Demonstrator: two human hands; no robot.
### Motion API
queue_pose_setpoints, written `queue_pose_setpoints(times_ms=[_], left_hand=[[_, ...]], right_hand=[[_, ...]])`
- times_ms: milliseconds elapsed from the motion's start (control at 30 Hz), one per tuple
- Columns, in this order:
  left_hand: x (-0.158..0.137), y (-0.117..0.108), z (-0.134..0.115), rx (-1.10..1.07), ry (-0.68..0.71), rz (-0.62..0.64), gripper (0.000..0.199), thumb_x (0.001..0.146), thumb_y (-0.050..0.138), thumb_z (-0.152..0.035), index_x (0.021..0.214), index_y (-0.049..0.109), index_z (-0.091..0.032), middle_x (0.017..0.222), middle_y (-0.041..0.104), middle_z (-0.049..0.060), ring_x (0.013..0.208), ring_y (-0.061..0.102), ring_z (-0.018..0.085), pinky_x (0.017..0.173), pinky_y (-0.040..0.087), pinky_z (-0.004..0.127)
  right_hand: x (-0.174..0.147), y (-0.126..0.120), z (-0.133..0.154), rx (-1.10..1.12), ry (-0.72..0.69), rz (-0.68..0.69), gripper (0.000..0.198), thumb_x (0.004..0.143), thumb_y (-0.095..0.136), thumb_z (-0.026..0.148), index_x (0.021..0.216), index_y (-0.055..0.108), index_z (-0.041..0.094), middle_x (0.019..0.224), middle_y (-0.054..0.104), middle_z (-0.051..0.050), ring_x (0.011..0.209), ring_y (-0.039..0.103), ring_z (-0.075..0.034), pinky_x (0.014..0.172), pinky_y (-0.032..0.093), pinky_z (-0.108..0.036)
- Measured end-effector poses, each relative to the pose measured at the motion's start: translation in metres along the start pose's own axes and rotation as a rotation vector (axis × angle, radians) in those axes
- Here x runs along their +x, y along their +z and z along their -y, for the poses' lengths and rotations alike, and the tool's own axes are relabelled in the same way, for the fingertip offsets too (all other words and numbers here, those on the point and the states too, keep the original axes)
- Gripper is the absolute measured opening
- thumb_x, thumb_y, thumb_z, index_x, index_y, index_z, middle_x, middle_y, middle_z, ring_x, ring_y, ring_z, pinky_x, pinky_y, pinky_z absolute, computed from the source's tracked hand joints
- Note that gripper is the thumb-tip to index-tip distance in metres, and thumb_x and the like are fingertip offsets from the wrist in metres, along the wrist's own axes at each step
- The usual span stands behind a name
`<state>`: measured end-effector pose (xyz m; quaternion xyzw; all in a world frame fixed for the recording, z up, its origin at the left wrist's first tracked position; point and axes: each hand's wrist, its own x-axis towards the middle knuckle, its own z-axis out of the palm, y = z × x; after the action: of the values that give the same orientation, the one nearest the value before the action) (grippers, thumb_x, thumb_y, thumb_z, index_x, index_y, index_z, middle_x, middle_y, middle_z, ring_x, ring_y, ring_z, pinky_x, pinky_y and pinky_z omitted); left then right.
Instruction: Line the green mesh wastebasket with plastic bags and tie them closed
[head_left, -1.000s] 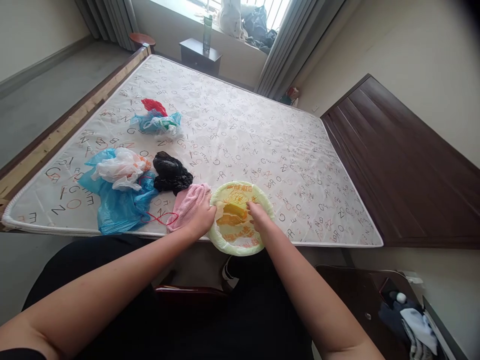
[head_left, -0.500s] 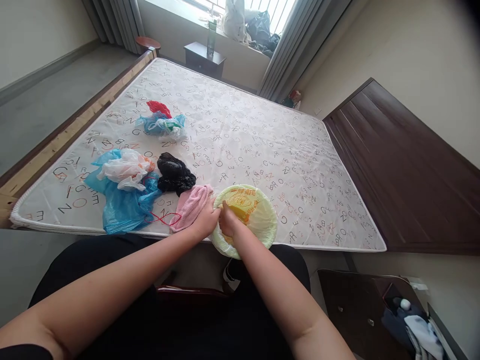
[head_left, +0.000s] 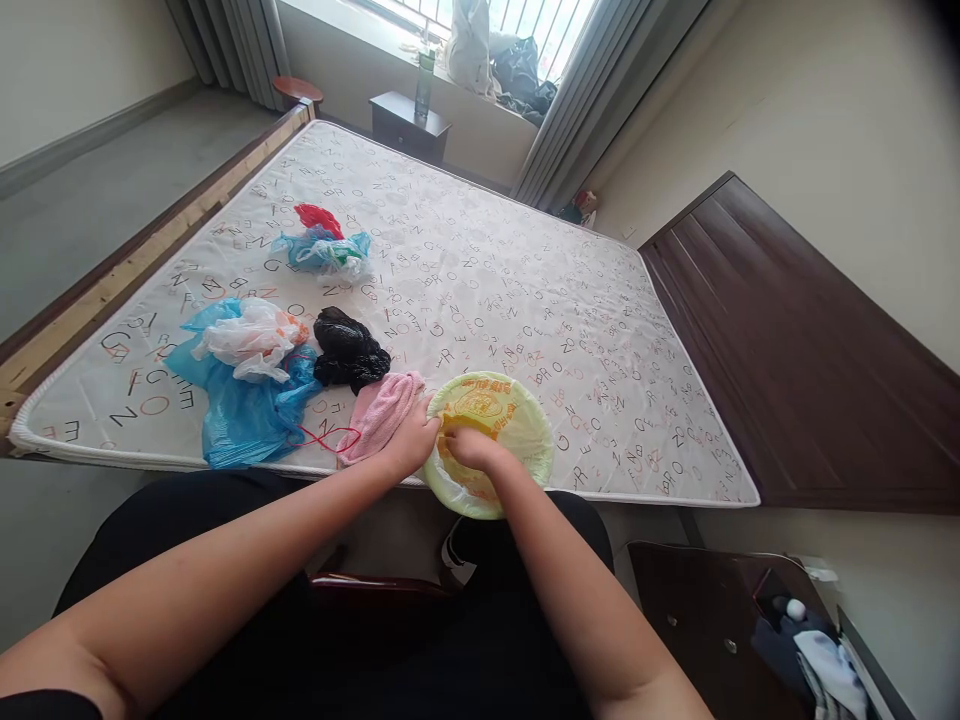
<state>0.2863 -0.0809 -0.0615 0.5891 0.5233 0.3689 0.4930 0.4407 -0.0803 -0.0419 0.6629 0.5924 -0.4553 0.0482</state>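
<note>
At the mattress's near edge is a round, basin-like thing (head_left: 529,450) with a pale yellow-green rim, its inside covered by yellow plastic printed in orange. My left hand (head_left: 412,442) is closed on its left rim, and the fingertips are partly hidden. Inside the round opening, my right hand (head_left: 471,447) has its fingers curled against the yellow plastic (head_left: 480,405), close to the left fingers. Left of my left hand lies a folded pink towel (head_left: 381,412). A crumpled black plastic bag (head_left: 349,350) touches the towel's far end.
Blue plastic (head_left: 240,430) and a white bag (head_left: 251,335) lie on the mattress's left part, with a red string nearby. Farther back sit a red bundle (head_left: 319,218) and more bags (head_left: 322,252). A dark headboard (head_left: 787,370) stands right; clothes (head_left: 817,650) lie on a nightstand.
My right hand has shifted slightly right and down within the round opening, its forearm swinging right. My left hand stays at the rim. The view has tilted slightly.
</note>
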Motion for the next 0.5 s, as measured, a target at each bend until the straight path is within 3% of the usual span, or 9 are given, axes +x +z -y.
queue_pose_setpoints(times_ms=[100, 233, 300, 500], left_hand=[[0.006, -0.002, 0.006, -0.013, -0.035, 0.000, 0.052, 0.084, 0.050, -0.019, 0.135, 0.061, -0.015, 0.136, 0.067, 0.015, 0.130, 0.060, 0.030, 0.119, 0.044, 0.048], [0.006, -0.001, 0.007, 0.017, -0.033, -0.017, 0.048, 0.086, 0.050, -0.019, 0.132, 0.062, -0.015, 0.133, 0.068, 0.014, 0.132, 0.058, 0.029, 0.122, 0.040, 0.045], [0.006, 0.001, 0.007, 0.019, 0.007, -0.003, 0.047, 0.086, 0.049, -0.018, 0.132, 0.062, -0.015, 0.133, 0.067, 0.013, 0.132, 0.058, 0.029, 0.122, 0.040, 0.045], [0.007, 0.001, 0.008, 0.028, -0.048, -0.025, 0.047, 0.085, 0.050, -0.018, 0.131, 0.062, -0.015, 0.135, 0.066, 0.015, 0.131, 0.059, 0.030, 0.118, 0.045, 0.045]], right_hand=[[-0.008, -0.027, -0.023, -0.032, 0.096, -0.047, 0.020, 0.089, 0.061, 0.025, 0.101, 0.072, 0.015, 0.115, 0.074, -0.018, 0.111, 0.067, -0.034, 0.097, 0.051, -0.041], [-0.015, -0.054, -0.047, 0.008, 0.214, -0.127, 0.048, 0.100, 0.035, 0.031, 0.140, 0.055, 0.014, 0.141, 0.062, -0.021, 0.114, 0.068, -0.028, 0.076, 0.058, -0.032], [-0.016, -0.057, -0.051, 0.006, 0.230, -0.145, 0.052, 0.102, 0.025, 0.030, 0.146, 0.049, 0.014, 0.145, 0.059, -0.020, 0.115, 0.068, -0.026, 0.071, 0.057, -0.029], [-0.023, -0.035, -0.041, -0.165, 0.103, -0.015, 0.033, 0.098, 0.048, 0.033, 0.112, 0.073, 0.016, 0.116, 0.075, -0.014, 0.101, 0.070, -0.026, 0.086, 0.052, -0.033]])
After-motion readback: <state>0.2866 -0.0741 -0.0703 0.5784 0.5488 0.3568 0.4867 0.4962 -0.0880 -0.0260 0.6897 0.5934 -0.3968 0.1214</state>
